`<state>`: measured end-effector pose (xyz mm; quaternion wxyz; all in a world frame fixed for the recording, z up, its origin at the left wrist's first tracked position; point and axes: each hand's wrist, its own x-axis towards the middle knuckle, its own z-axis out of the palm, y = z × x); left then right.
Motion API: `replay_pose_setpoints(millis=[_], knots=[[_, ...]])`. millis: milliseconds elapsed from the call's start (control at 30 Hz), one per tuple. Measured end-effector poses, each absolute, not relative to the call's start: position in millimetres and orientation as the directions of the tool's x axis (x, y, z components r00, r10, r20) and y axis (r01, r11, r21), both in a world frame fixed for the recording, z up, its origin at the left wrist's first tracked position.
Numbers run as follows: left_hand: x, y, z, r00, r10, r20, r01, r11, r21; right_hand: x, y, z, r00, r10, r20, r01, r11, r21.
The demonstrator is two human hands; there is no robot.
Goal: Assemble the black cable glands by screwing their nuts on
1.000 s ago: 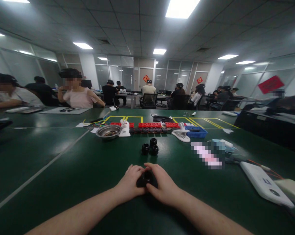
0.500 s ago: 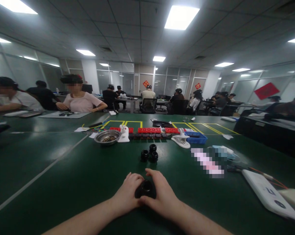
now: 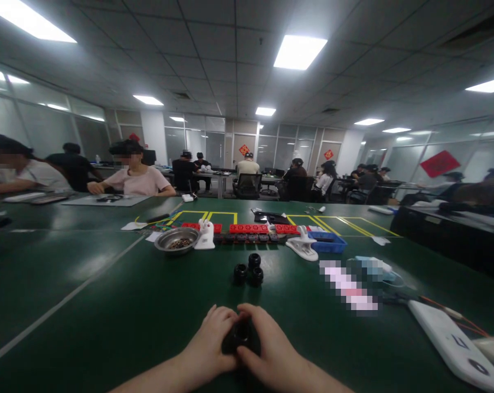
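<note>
Beyond both hands, screw-filled metal bowl [image 3: 176, 240]

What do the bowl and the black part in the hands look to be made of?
Bowl: metal, likely steel; shiny grey with bright rim reflections. Black part, gripped by left hand and right hand: probably plastic; dull black, ring-shaped, mostly covered.

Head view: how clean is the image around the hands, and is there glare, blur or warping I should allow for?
Head view: wide-angle warping bends the ceiling panels and the dark green table; ceiling lights leave soft glare patches on the table's left part; the left hand and right hand sit low in frame, dim and slightly soft around the small black ring-shaped part; a pixelated patch hides something to the right.
</note>
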<state>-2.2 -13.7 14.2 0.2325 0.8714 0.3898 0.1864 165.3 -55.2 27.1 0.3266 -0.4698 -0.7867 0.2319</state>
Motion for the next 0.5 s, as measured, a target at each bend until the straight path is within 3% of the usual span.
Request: replay_pose_setpoints(millis=[200,367,500], knots=[[-2,-15,16,0.627,0.77,0.12,0.591,-0.57,0.57,167,-53,26,-0.332,0.907,0.26,0.599,0.416,-0.684],[-3,-13,15,0.635,0.762,0.126,0.576,-0.576,0.58,175,-52,38,-0.451,0.861,0.233,0.545,0.473,-0.693],[-7,-6,8,0.648,0.753,0.113,0.571,-0.579,0.582,186,-56,81,-0.291,0.901,0.323,0.457,0.427,-0.78]])
